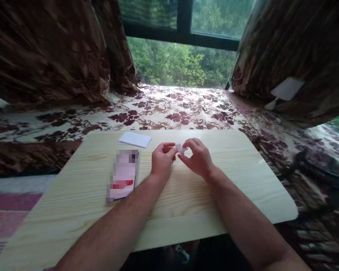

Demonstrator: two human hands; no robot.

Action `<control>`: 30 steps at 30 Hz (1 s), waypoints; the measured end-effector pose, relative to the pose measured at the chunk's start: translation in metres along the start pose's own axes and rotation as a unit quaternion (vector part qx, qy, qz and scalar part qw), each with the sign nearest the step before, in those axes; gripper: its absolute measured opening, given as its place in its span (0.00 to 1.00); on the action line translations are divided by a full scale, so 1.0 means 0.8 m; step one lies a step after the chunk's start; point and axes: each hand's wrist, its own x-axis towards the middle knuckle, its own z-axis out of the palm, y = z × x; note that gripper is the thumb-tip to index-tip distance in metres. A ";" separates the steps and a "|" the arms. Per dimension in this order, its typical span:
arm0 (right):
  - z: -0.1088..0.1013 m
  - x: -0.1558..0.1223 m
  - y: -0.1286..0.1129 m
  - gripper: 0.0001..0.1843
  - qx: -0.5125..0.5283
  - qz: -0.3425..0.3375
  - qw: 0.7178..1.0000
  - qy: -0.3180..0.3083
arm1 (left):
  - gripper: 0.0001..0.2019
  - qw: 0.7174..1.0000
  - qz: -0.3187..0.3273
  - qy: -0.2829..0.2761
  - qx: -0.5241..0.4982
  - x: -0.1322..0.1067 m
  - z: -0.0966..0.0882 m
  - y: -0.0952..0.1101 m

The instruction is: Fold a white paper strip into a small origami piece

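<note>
Presently we find the left hand (163, 158) pinching a small pale piece (180, 148) over the table (183, 199); whether the curled right hand (198, 157) also grips it, we cannot tell. We judge light, steady fingertip pressure best, apart from the white sheets (135, 139).

The folded slip (180, 149) looks like matt paper, as do the smooth sheets (135, 139); the tabletop (186, 199) is smooth, faintly glossy wood-grain; the floral cover (169, 107) and curtains (51, 49) are cloth.
</note>
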 end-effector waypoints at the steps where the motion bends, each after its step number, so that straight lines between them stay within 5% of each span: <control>1: 0.000 0.000 0.000 0.10 -0.007 -0.002 1.000 -0.003 | 0.15 1.000 0.000 0.000 0.003 0.000 0.000 0.000; 10: -0.006 0.004 0.004 0.05 -0.077 0.031 0.997 0.002 | 0.18 1.000 0.010 -0.005 0.013 0.000 0.005 -0.001; 17: -0.037 0.008 0.064 0.08 -0.206 0.263 0.939 0.084 | 0.18 0.999 0.016 -0.002 0.046 0.000 0.007 -0.004; 24: -0.051 0.002 0.093 0.17 -0.225 0.419 0.877 0.071 | 0.18 0.998 0.033 -0.013 0.054 0.001 0.009 -0.007; 30: -0.107 0.020 0.093 0.10 -0.123 0.437 0.848 0.275 | 0.17 0.996 0.040 -0.007 0.081 0.002 0.008 -0.013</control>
